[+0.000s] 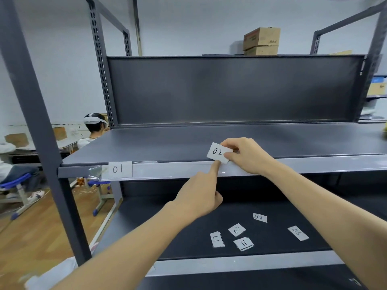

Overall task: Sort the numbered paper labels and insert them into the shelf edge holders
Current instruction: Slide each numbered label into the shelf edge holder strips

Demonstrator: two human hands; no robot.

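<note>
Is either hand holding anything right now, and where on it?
The right hand pinches the 02 label by its right edge. The left hand holds nothing; its index fingertip touches the label's lower edge.

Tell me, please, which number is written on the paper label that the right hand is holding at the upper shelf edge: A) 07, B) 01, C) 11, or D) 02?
D: the label that the right hand pinches just above the shelf edge clearly reads 02 in black handwriting.
</note>
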